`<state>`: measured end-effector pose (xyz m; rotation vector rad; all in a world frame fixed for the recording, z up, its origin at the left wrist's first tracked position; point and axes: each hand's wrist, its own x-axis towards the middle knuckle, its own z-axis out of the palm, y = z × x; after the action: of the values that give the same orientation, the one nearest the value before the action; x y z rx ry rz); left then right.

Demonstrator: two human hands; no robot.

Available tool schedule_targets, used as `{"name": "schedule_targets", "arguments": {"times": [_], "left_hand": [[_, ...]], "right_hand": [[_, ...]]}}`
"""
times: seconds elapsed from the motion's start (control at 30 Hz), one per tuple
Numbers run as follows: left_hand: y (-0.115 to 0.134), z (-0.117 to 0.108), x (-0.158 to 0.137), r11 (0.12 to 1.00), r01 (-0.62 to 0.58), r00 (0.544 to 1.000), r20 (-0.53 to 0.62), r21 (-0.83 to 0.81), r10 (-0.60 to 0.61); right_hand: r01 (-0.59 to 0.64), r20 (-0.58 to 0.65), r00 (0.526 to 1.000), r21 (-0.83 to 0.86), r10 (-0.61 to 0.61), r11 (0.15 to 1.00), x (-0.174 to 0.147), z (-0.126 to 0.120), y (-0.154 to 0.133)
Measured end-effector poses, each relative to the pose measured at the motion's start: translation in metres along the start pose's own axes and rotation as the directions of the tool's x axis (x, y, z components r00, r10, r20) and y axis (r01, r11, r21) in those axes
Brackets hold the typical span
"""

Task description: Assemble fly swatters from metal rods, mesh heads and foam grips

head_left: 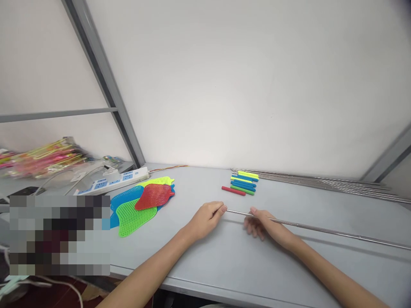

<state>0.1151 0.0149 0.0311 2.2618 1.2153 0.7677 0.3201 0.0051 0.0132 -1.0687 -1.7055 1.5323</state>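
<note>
My left hand (208, 219) is closed around the thin end of a metal telescopic rod (324, 231), which is raised above the table and runs out of view at the right. Just right of it, my right hand (265, 224) is loosely around the same rod, thumb on the near top side and slightly blurred fingers curled below. Part of the rod is hidden by this hand. Beyond my hands lie several coloured plastic tubes (243, 184), with a red tube (233, 191) nearest. Perforated fly swatter heads in green (136, 217), red (154, 196), blue and yellow overlap to the left.
More metal rods (321, 184) lie along the wall at the back right. A white power strip (112, 182) with cables stands behind the swatter heads. Bagged colourful items (48, 158) are piled at the far left. A grey frame post (105, 77) rises at the table's back left.
</note>
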Motion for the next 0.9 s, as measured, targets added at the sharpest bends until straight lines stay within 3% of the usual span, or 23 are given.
{"name": "schedule_targets", "arguments": {"times": [0.43,0.63,0.9], "left_hand": [[-0.004,0.002,0.000,0.999,-0.053,0.997,0.047,-0.003,0.053],[-0.006,0.004,-0.003,0.997,-0.072,0.985,0.156,-0.025,0.075],[-0.004,0.013,-0.006,0.997,-0.078,0.971,0.229,0.002,0.075]], "right_hand": [[0.009,0.028,1.000,0.005,-0.009,1.000,0.001,-0.003,0.004],[0.100,0.125,0.989,-0.131,-0.083,0.986,-0.005,0.003,0.002],[0.103,0.145,0.986,-0.165,-0.079,0.981,-0.008,0.011,0.001]]}}
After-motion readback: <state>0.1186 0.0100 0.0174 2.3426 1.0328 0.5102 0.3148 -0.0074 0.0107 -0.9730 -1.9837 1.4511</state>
